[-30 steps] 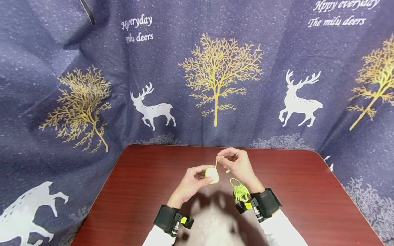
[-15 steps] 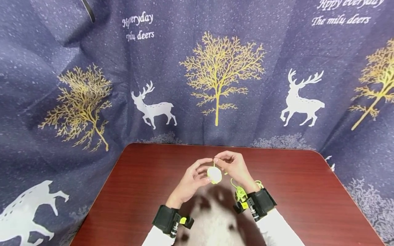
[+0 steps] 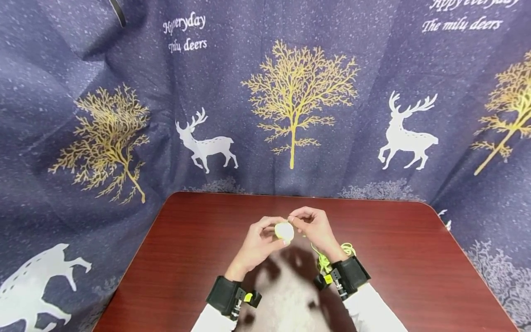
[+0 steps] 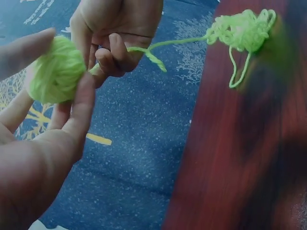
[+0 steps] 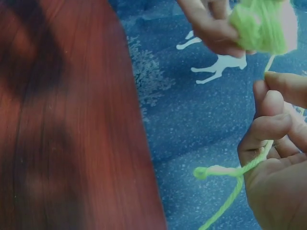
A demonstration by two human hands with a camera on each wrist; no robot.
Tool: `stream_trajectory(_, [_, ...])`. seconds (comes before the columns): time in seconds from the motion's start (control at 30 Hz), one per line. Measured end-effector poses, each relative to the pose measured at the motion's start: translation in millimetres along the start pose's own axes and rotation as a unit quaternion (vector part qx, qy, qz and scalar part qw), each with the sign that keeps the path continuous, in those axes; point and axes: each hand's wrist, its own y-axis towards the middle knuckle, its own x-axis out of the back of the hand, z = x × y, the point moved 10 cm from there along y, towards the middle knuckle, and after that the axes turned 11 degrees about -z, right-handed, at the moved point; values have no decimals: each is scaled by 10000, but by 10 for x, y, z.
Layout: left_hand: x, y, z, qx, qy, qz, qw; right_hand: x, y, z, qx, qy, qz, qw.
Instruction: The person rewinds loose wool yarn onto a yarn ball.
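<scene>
A small ball of bright yellow-green yarn (image 3: 284,231) is held above the table by my left hand (image 3: 256,243), thumb on one side and fingers on the other. Close at its right, my right hand (image 3: 318,229) pinches the yarn strand between thumb and forefinger. In the right wrist view, the strand (image 5: 268,63) runs from the wound ball (image 5: 264,28) to those fingertips. It passes on through the curled fingers, and a short knotted tail (image 5: 216,170) sticks out below. The left wrist view shows the strand leading to a loose yarn tangle (image 4: 242,31).
The reddish-brown wooden table (image 3: 199,221) lies under both hands. In the head view, part of the loose yarn (image 3: 347,249) shows beside the right wrist strap (image 3: 351,272). A blue cloth (image 3: 265,92) with printed deer and trees hangs behind the table.
My right hand has come down and left, shortening the strand to the ball. My left forefinger lifted off the ball half a second ago and is now back against it.
</scene>
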Motion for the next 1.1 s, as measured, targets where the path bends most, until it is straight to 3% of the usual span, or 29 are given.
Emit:
stream_trajectory(0.27, [36, 55, -100, -206, 53, -476, 9986, -74, -129, 112, -199, -109, 271, 9994])
stream_trajectory(0.43, [160, 111, -53, 80, 76, -1180, 9930, -180, -300, 122, 247, -597, 532, 9965])
stream_trajectory(0.63, [272, 107, -79, 549, 304, -1878, 9802, -280, -482, 362, 1001, -1294, 615, 9846])
stream_trajectory(0.87, [256, 66, -21, 830, 784, -1885, 9754, -258, -549, 623, 1395, -1617, 603, 9751])
stream_trajectory(1.0, [221, 38, 33, 863, 1210, -1690, 9744, -216, -514, 738, 1493, -1560, 664, 9741])
stream_trajectory(1.1, [169, 24, 100, 918, 1224, -1422, 9779, -179, -459, 817, 1564, -1514, 676, 9737])
